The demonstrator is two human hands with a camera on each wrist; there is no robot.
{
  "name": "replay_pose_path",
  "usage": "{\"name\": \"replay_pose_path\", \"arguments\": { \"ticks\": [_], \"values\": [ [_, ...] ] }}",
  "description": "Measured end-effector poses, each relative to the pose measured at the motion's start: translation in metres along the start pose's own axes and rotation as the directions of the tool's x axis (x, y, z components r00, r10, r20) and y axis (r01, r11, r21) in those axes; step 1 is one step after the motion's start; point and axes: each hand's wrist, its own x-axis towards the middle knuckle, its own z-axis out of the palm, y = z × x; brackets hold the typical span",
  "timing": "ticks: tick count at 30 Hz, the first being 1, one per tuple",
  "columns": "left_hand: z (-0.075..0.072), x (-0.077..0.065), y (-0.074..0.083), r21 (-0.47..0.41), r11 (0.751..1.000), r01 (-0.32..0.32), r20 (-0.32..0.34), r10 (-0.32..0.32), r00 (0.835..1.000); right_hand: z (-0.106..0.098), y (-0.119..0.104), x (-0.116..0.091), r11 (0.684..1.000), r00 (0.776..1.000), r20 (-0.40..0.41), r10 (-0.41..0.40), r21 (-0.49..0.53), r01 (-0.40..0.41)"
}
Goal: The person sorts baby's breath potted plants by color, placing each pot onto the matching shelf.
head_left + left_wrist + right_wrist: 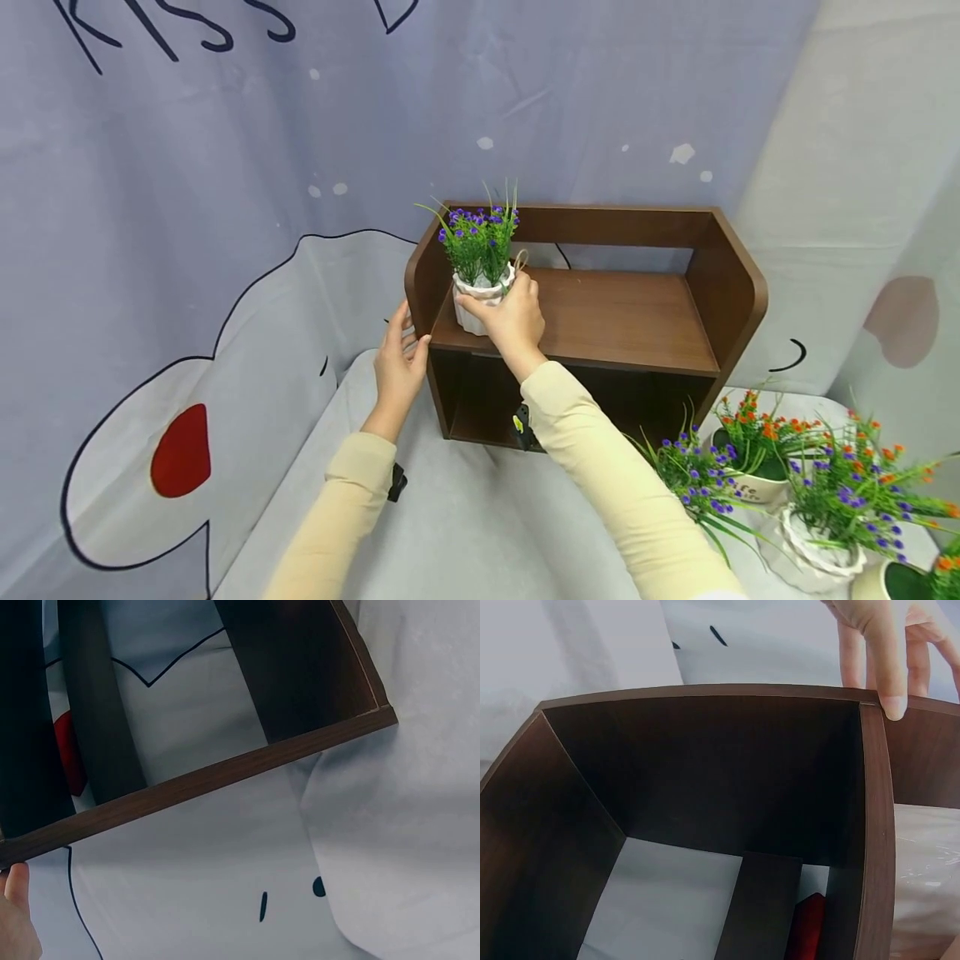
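A printed cloth backdrop (570,100) hangs behind the shelf, and a pale cloth (465,517) spreads in front of it. The brown two-tier shelf (622,312) looks stiff and fairly weighty, with side panels that give a firm edge to brace against.

In front of the shelf's right end stand more flowers, probably artificial: a white pleated pot (813,558) with purple blooms, a lettered pot (757,490) with orange ones, and others partly hidden or cut off.

The white fluted planter (471,321) of purple flowers is at the left end of the shelf's upper level, just beside the left panel and near the front edge. Whether its base bears fully on the board cannot be told. It is likely light and rigid, smooth enough to slip a little, and liable to chip if ceramic. The wall under the wavy rim seems the best hold; the stems would probably bend or pull loose.

The right hand (517,317) is over the shelf's front edge, partly curled, gripping the planter from its right side, thumb across the front; the fingertips are hidden behind. The left hand (397,367) rests against the shelf's left panel, fingers loosely extended along the outer face, thumb at the front edge, clasping nothing. A small twine-like loop (522,260) shows beside the planter's rim.
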Motion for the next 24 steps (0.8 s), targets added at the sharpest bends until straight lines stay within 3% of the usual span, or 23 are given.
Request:
{"name": "replay_pose_path", "arguments": {
  "ticks": [14,24],
  "values": [
    [-0.001,0.001,0.000,0.004,1.000,0.009,-0.004,-0.009,1.000,-0.015,0.004,0.004,0.999,0.997,0.067,-0.038,-0.023,0.040],
    [0.001,0.003,-0.005,-0.009,1.000,0.004,-0.014,-0.004,1.000,-0.037,0.011,0.000,0.997,0.997,0.023,-0.073,-0.037,0.074]
  ]
}}
